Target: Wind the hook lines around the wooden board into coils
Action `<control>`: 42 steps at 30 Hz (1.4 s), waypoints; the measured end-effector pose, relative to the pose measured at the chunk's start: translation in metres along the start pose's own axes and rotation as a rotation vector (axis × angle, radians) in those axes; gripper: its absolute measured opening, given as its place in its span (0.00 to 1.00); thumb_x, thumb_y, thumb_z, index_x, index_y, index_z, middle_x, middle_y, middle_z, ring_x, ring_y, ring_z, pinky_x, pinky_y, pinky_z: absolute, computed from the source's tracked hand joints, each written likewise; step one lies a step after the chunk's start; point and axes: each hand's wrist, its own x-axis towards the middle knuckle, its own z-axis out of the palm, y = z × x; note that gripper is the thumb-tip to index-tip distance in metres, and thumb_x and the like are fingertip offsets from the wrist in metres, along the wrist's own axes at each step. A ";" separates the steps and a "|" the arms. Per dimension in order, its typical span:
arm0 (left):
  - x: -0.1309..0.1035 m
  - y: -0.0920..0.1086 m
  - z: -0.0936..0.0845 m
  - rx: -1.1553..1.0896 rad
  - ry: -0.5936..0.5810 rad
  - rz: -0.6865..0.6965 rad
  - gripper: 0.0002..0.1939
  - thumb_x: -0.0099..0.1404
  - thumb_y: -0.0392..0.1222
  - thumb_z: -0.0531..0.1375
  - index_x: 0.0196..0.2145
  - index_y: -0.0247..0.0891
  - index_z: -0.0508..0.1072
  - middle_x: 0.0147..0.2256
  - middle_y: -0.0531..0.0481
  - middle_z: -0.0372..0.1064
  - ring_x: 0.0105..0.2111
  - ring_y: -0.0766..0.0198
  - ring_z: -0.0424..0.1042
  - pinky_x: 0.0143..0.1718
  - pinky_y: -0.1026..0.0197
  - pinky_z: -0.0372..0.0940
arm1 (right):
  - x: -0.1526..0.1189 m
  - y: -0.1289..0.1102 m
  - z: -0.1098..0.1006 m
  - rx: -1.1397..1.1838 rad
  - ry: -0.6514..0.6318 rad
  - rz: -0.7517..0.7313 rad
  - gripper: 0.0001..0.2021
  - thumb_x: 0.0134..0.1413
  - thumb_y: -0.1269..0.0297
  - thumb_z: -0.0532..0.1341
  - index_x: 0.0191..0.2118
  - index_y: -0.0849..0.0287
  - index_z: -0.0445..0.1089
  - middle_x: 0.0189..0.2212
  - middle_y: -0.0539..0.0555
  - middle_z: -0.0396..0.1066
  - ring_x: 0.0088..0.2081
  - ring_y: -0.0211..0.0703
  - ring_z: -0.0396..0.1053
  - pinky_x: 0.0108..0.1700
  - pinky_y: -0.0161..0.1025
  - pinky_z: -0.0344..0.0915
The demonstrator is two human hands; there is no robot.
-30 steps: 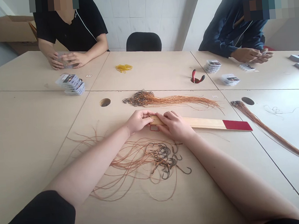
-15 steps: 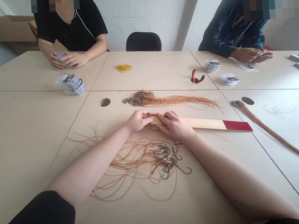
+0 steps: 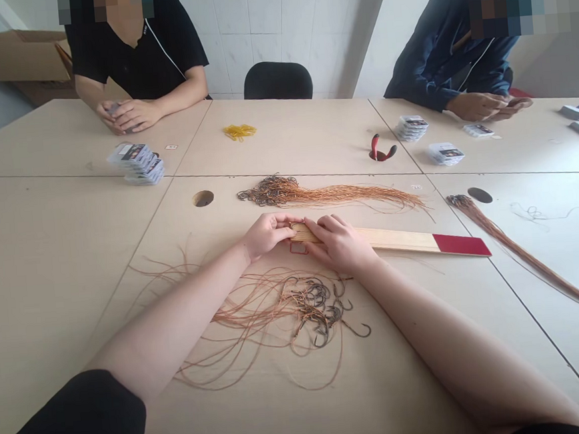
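Note:
A flat wooden strip (image 3: 401,238) with a dark red right end lies on the table in front of me. My left hand (image 3: 266,237) is closed at its left end, thumb and fingers pinching there. Over the strip just beside it, my right hand (image 3: 340,243) curls its fingers, closed on the wood. Whether a thin line also runs between the fingertips is too small to tell. Nearer me, between my forearms, lies a loose pile of fish hooks (image 3: 321,308) tied to orange-brown lines (image 3: 248,327). A red outlined mark (image 3: 298,248) shows under the strip.
Beyond my hands lies a large bundle of hooks with lines (image 3: 317,191); another bundle (image 3: 517,246) is at right. Red-handled pliers (image 3: 382,148) stand in a table hole. Farther off are yellow bands (image 3: 239,132), stacked clear boxes (image 3: 139,163) and two people with their hands on the table.
The strip's red end has shifted very slightly right and down. My hands stay almost in place. The person at far left has turned the item in their hands.

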 end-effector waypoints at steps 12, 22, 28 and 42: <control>0.003 -0.004 -0.006 -0.117 -0.062 0.003 0.16 0.54 0.36 0.60 0.42 0.34 0.75 0.36 0.45 0.73 0.31 0.68 0.67 0.33 0.64 0.61 | -0.001 0.002 0.001 -0.034 0.028 -0.001 0.25 0.60 0.52 0.48 0.56 0.65 0.60 0.37 0.60 0.63 0.41 0.49 0.60 0.44 0.45 0.62; 0.002 -0.002 -0.004 -0.102 -0.042 -0.006 0.16 0.55 0.40 0.61 0.42 0.33 0.75 0.34 0.46 0.72 0.30 0.69 0.67 0.34 0.64 0.61 | -0.001 0.000 -0.003 -0.040 0.017 -0.004 0.26 0.61 0.52 0.48 0.57 0.65 0.59 0.37 0.60 0.63 0.41 0.49 0.60 0.43 0.45 0.62; 0.001 0.000 -0.004 -0.177 -0.053 -0.063 0.17 0.57 0.46 0.60 0.41 0.32 0.75 0.30 0.45 0.71 0.29 0.67 0.68 0.32 0.64 0.62 | -0.004 -0.001 -0.001 -0.004 0.052 -0.015 0.25 0.60 0.53 0.48 0.56 0.64 0.59 0.37 0.60 0.64 0.40 0.48 0.61 0.43 0.45 0.63; -0.001 0.003 -0.002 -0.172 -0.074 -0.019 0.11 0.58 0.45 0.58 0.32 0.34 0.72 0.28 0.47 0.70 0.29 0.65 0.68 0.32 0.64 0.62 | -0.002 -0.028 -0.056 0.171 0.224 -0.121 0.26 0.57 0.60 0.54 0.61 0.58 0.52 0.38 0.58 0.63 0.38 0.46 0.61 0.41 0.44 0.64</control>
